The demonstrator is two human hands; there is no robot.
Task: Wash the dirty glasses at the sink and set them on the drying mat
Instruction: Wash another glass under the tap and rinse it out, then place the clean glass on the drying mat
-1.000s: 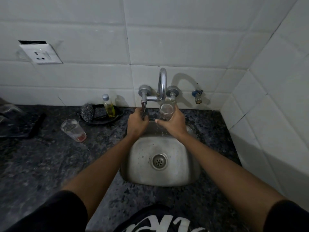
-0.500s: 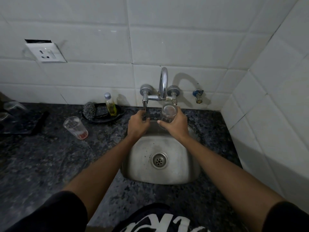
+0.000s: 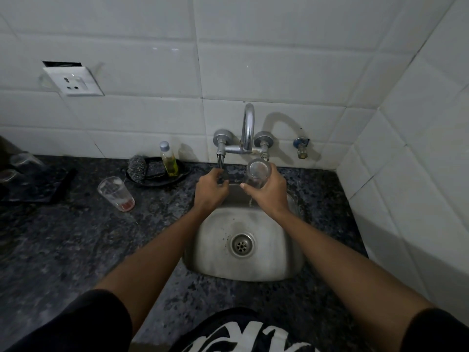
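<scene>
At the far left of the sink (image 3: 243,270), on the dark speckled table (image 3: 76,250), a dark drying mat (image 3: 38,186) lies with clear glassware (image 3: 24,160) on it, too dim to make out well. Nearer the sink but still well to its left, a dirty glass (image 3: 116,193) stands upright on the table with a reddish residue in its bottom. Behind that glass, to the sink's back left against the wall, a black dish (image 3: 165,180) carries a steel scrubber (image 3: 137,168) and a small bottle of yellow liquid (image 3: 169,158). High on the tiles to the sink's upper left, a white wall socket (image 3: 74,81) sits askew. Over the sink's back left corner, the left hand (image 3: 210,190) has its fingers (image 3: 223,184) curled around the lower end of the left tap handle (image 3: 220,162). Above the sink's back edge rises the chrome faucet (image 3: 247,130). Just to the handle's right, over the sink's back rim, the right hand (image 3: 270,194) grips a clear glass (image 3: 257,174), fingers and thumb wrapped round its body, the glass tilted with its open mouth toward the camera, directly under the faucet. A thin trickle of water (image 3: 250,202) falls below this hand into the sink. On the wall to the sink's back right sits a small blue-capped valve (image 3: 301,147).
</scene>
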